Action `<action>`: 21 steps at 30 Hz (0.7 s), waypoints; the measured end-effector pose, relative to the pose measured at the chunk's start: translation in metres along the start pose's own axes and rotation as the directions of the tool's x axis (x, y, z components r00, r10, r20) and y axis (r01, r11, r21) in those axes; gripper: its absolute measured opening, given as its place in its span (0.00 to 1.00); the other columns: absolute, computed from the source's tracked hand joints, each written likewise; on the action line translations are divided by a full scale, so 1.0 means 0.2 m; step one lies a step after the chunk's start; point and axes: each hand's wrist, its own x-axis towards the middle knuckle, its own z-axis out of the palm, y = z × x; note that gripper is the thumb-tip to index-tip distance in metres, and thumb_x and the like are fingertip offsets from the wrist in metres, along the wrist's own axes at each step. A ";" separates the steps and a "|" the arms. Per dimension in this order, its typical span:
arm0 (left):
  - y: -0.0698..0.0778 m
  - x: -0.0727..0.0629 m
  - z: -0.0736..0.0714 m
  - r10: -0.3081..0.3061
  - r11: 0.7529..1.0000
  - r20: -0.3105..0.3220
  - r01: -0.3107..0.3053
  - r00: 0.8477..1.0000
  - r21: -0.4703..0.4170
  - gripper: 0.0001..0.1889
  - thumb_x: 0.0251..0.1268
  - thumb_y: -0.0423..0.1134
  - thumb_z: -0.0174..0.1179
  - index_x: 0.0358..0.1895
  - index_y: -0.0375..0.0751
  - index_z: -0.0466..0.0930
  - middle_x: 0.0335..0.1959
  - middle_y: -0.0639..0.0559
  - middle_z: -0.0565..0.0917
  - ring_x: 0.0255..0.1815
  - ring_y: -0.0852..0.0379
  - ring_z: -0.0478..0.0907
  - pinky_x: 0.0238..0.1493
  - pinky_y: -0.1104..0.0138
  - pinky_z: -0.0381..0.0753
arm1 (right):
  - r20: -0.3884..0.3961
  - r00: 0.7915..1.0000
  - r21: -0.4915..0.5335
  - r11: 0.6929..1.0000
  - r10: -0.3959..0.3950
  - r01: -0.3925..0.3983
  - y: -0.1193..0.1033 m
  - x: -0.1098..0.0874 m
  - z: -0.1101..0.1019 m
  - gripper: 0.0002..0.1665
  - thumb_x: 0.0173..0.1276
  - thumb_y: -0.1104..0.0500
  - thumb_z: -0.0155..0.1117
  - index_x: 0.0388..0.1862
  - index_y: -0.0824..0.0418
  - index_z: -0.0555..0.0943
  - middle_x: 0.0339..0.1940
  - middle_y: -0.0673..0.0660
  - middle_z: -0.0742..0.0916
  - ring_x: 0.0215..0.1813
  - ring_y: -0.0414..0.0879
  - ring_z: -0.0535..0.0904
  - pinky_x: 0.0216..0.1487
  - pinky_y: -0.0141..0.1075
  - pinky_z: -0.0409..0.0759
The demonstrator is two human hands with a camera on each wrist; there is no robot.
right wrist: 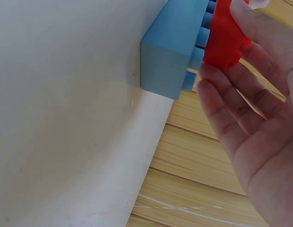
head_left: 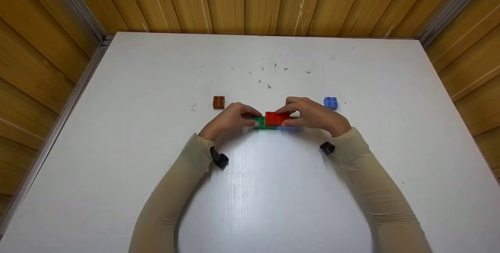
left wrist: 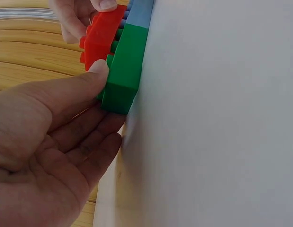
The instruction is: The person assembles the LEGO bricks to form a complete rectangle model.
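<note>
A green brick (head_left: 259, 121) and a light blue brick (right wrist: 172, 42) lie end to end on the white table. My left hand (head_left: 234, 119) pinches the green brick's left end, its thumb on the near side. Across the joint sits a flatter red brick (head_left: 274, 119), studs up. In the left wrist view, studs of both lower bricks show beneath the red one, so it is not pressed fully down. My right hand (head_left: 315, 114) grips the right part of the red brick between thumb and fingers. The blue brick's right end stands bare of the red one.
A brown brick (head_left: 218, 102) lies beyond the left hand. A small blue brick (head_left: 330, 103) lies just past the right hand. Wood-panelled walls (head_left: 226, 3) border the white table (head_left: 156, 77) at the back and sides.
</note>
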 end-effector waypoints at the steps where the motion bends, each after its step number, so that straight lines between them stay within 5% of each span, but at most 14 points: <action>1: 0.00 0.00 0.00 -0.001 1.000 0.000 0.001 1.000 0.000 0.17 0.62 0.36 0.64 0.55 0.44 0.83 0.54 0.51 0.83 0.55 0.56 0.77 0.61 0.62 0.74 | 0.003 1.000 -0.001 1.000 0.004 -0.004 0.00 0.00 0.00 0.24 0.62 0.57 0.70 0.57 0.57 0.82 0.40 0.54 0.80 0.49 0.47 0.81 0.52 0.43 0.81; 21: 0.01 0.00 0.00 0.010 1.000 -0.003 -0.010 1.000 0.003 0.16 0.62 0.35 0.64 0.54 0.43 0.83 0.53 0.50 0.84 0.56 0.54 0.77 0.61 0.62 0.74 | 0.037 0.998 0.002 0.998 0.055 -0.055 -0.02 0.01 -0.01 0.22 0.62 0.58 0.69 0.56 0.60 0.82 0.43 0.55 0.80 0.51 0.49 0.81 0.56 0.45 0.80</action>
